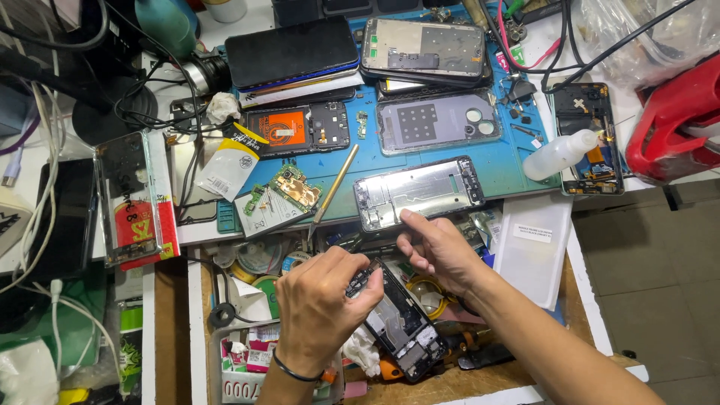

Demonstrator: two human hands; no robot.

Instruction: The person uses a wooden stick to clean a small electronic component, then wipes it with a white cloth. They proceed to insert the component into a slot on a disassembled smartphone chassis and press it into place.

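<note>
My left hand (322, 304) grips the upper end of an opened black phone body (401, 322) held over the open drawer, fingers curled around its edge. A black band sits on that wrist. My right hand (435, 247) hovers just above the phone, its index finger touching the lower edge of a silver metal phone frame (416, 191) that lies on the blue work mat (517, 161). The right hand holds nothing that I can see.
Several opened phones and frames lie on the mat, with a green circuit board (296, 189), a metal pry tool (330, 191) and a small white squeeze bottle (559, 154). A clear phone case (127, 199) lies left, a red object (675, 120) right, and tape rolls and clutter fill the drawer.
</note>
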